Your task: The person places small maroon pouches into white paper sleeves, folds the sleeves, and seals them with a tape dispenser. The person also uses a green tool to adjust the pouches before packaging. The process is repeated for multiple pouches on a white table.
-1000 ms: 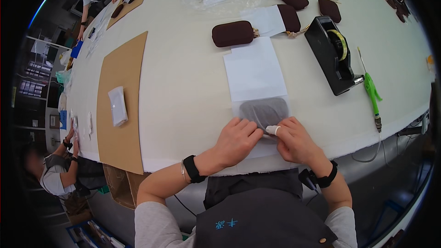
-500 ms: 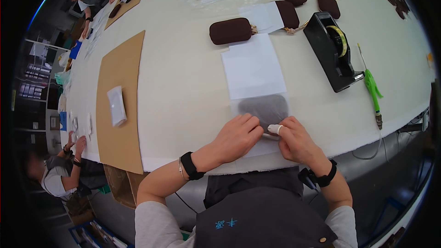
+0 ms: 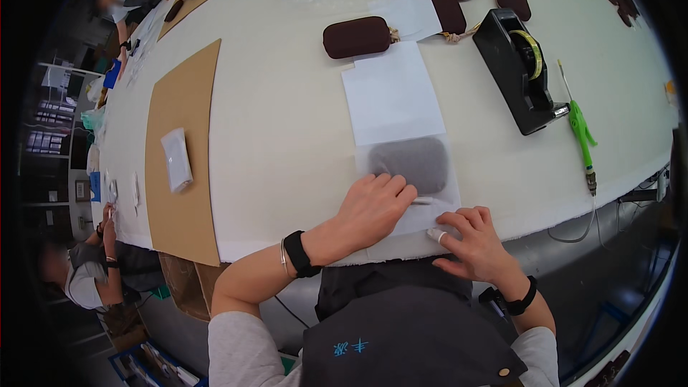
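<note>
A dark pouch (image 3: 428,161) lies flat near the table's front edge, showing grey through a thin white sheet (image 3: 446,206). My left hand (image 3: 376,206) is on its near left part, fingers bent and pressed together on the covered pouch. A bit of pale cord seems to show just right of those fingertips. My right hand (image 3: 469,245) is off the pouch, at the sheet's near right corner, fingers spread and empty. One of its fingers wears a white cover. Beyond the pouch lies a stack of white paper sheets (image 3: 394,93).
Brown pouches (image 3: 356,37) with cords lie beyond the sheets. To the right are a black tape dispenser (image 3: 512,75) and a green air gun (image 3: 580,129) with a hose. A cardboard sheet (image 3: 188,93) on the left bears a white wrapped packet (image 3: 177,160). Two people work at the left.
My right hand has let go of the covered pouch, moved toward the table edge and spread its fingers. My left hand stays on the pouch. The view has shifted slightly.
</note>
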Demonstrator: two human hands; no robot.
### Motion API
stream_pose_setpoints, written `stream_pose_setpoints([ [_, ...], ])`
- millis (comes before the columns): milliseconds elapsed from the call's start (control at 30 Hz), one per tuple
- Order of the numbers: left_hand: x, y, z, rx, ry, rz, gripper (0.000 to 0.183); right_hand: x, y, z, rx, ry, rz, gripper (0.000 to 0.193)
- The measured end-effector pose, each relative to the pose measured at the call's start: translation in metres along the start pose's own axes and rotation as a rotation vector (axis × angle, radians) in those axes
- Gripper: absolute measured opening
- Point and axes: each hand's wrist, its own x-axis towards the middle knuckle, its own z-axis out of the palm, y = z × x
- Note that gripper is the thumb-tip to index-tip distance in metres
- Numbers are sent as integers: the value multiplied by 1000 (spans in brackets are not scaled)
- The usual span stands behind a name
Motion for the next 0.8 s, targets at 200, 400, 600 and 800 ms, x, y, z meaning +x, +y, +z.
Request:
stream_pose_setpoints([
  [200,1,1,1,6,-16,-16,9,-2,7,6,-54,-11,50,50],
  [400,-1,-1,2,-7,-24,-25,9,6,-1,1,-79,-66,53,60],
  [600,0,1,0,-4,-31,-29,9,4,1,2,-82,-22,131,59],
  [800,0,0,1,-13,-24,-30,9,11,11,6,-19,-11,-45,44],
])
